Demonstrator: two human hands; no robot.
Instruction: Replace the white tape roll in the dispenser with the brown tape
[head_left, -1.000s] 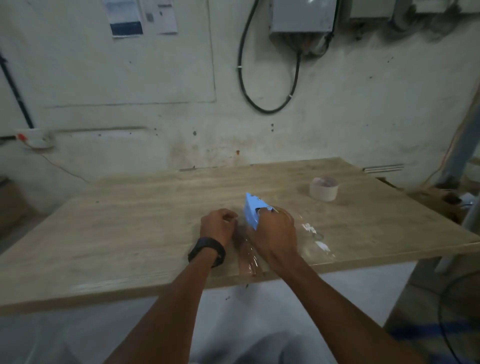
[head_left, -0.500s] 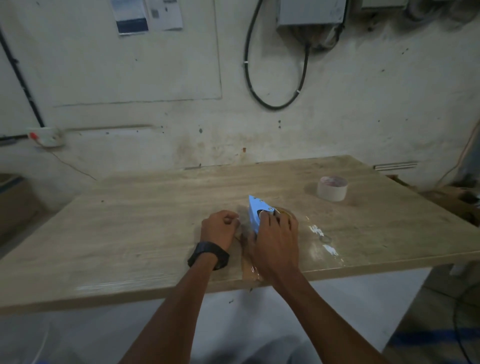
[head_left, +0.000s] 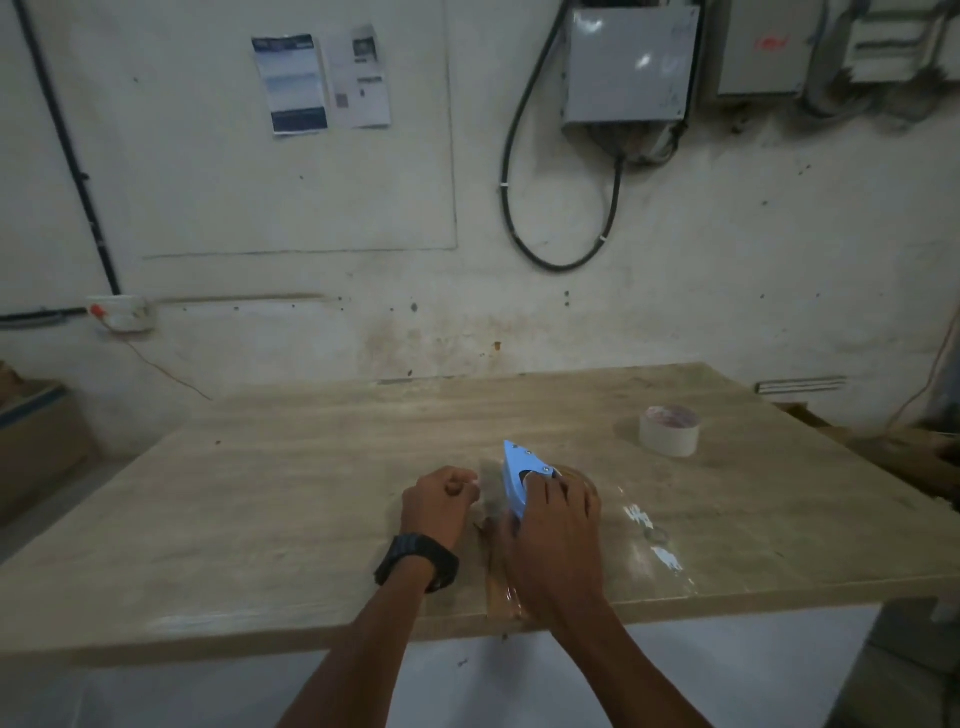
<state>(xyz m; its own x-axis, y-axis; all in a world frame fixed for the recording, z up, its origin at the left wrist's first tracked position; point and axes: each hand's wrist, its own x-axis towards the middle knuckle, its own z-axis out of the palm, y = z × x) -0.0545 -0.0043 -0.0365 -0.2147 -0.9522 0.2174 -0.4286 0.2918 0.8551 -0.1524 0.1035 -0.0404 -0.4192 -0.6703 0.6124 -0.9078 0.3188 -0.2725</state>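
Note:
My right hand (head_left: 553, 535) grips the light blue tape dispenser (head_left: 515, 475) and presses it down on the wooden table (head_left: 291, 499). A brown tape roll (head_left: 579, 475) sits in the dispenser, mostly hidden under my fingers. A strip of brown tape (head_left: 501, 582) runs from the dispenser back to the table's near edge. My left hand (head_left: 441, 501), with a black watch at the wrist, rests as a closed fist just left of the dispenser; whether it pinches anything is unclear. The white tape roll (head_left: 670, 431) stands alone at the right rear of the table.
Shiny clear tape or film patches (head_left: 652, 535) lie on the table right of my right hand. A cardboard box (head_left: 36, 441) stands on the floor at left. Wall-mounted electrical boxes (head_left: 631, 65) and a looped cable hang behind the table. Clutter lies at the far right.
My right hand has lowered the dispenser from a tilted, raised pose flat onto the table and slid it slightly away from me. The left fist has stayed put.

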